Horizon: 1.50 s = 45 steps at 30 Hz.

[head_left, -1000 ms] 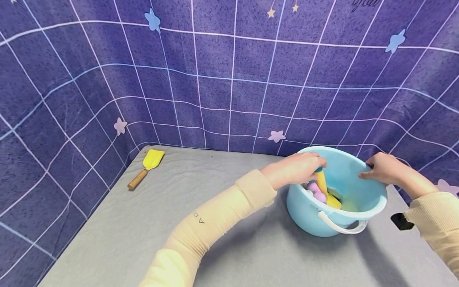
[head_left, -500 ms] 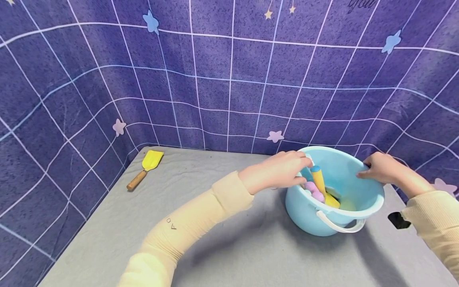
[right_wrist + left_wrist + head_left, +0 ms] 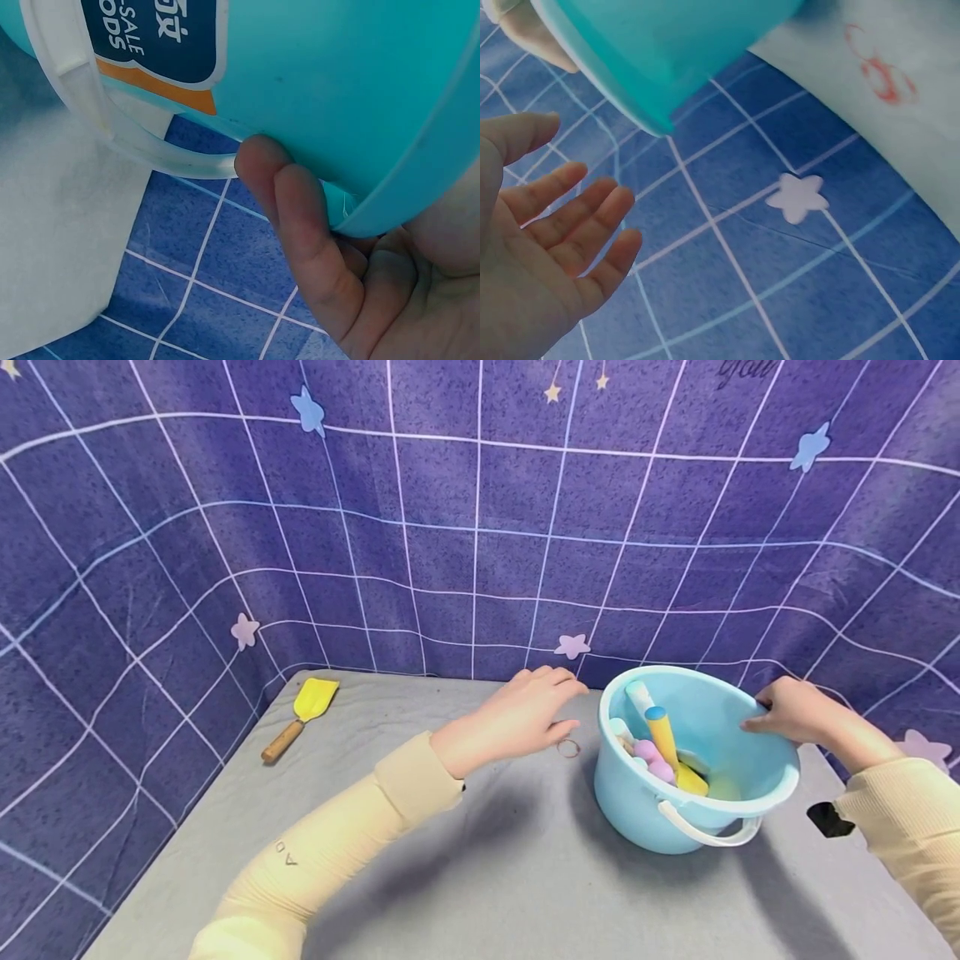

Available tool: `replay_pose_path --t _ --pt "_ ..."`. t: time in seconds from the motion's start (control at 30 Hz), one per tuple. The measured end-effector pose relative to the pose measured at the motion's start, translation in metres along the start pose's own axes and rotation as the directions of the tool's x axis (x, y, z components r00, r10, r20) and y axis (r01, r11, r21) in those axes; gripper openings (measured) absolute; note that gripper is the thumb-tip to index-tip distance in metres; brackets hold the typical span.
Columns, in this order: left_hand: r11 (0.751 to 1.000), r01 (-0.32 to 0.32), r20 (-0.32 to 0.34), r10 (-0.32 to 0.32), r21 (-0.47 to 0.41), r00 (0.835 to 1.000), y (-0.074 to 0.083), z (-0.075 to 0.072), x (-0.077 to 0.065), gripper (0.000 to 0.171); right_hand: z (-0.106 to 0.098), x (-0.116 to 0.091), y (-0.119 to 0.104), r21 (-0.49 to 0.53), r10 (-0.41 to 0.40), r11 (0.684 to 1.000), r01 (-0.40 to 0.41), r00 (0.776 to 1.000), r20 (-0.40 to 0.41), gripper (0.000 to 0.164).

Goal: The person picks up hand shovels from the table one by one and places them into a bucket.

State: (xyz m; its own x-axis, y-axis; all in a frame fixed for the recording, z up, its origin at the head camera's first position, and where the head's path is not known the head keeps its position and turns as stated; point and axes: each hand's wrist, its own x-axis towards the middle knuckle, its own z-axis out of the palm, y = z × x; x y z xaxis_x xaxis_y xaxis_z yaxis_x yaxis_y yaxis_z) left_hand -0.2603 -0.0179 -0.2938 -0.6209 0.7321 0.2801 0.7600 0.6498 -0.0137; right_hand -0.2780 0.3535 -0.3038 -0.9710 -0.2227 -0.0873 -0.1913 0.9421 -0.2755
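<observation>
A light blue bucket (image 3: pixel 652 814) stands at the right of the cloth-covered table, its white handle (image 3: pixel 708 837) hanging down at the front. My right hand (image 3: pixel 802 718) grips the bucket's right rim, thumb inside and fingers outside, as the right wrist view shows. Inside lie a yellow handle with a blue end (image 3: pixel 662 735), a white and pale-teal cylinder (image 3: pixel 640 696), pink balls (image 3: pixel 660 768) and a flat yellow piece (image 3: pixel 691 779). My left hand (image 3: pixel 517 714) holds nothing; its fingers are loosely bent, left of the bucket and apart from it.
A yellow spatula (image 3: pixel 302 714) with a wooden handle lies at the table's back left. Between my left hand and the bucket is a thin reddish ring shape (image 3: pixel 568 748) on the grey cloth (image 3: pixel 480 893). A purple grid-patterned curtain (image 3: pixel 450 552) hangs behind the table.
My left hand has come out of the bucket and moved left, away from the yellow handle, which now leans inside. My right hand keeps its grip on the rim.
</observation>
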Motion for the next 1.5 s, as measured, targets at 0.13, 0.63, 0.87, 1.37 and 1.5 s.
replay_pose_path --t 0.13,0.63,0.87,1.37,1.5 --pt "1.000 0.008 -0.037 -0.008 0.015 0.999 -0.014 0.007 -0.013 0.041 -0.001 -0.001 0.000 0.004 0.009 1.000 -0.009 1.000 0.005 0.026" --pt "0.992 0.126 -0.062 -0.127 -0.027 0.990 -0.064 0.043 -0.066 0.044 0.001 0.000 -0.001 0.011 0.032 0.999 -0.032 0.999 -0.001 0.026" --pt "0.969 0.235 -0.071 -0.241 -0.079 0.968 -0.095 0.058 -0.094 0.049 0.002 0.000 0.000 0.017 0.021 1.000 -0.020 1.000 -0.017 0.026" --pt "0.898 0.415 -0.125 -0.433 -0.143 0.893 -0.167 0.063 -0.149 0.054 0.001 0.000 0.000 0.006 0.049 0.999 -0.049 0.999 0.003 0.028" --pt "0.882 0.449 -0.116 -0.465 -0.143 0.878 -0.179 0.059 -0.161 0.054 0.001 -0.001 0.000 0.004 0.048 0.999 -0.048 0.999 -0.003 0.028"
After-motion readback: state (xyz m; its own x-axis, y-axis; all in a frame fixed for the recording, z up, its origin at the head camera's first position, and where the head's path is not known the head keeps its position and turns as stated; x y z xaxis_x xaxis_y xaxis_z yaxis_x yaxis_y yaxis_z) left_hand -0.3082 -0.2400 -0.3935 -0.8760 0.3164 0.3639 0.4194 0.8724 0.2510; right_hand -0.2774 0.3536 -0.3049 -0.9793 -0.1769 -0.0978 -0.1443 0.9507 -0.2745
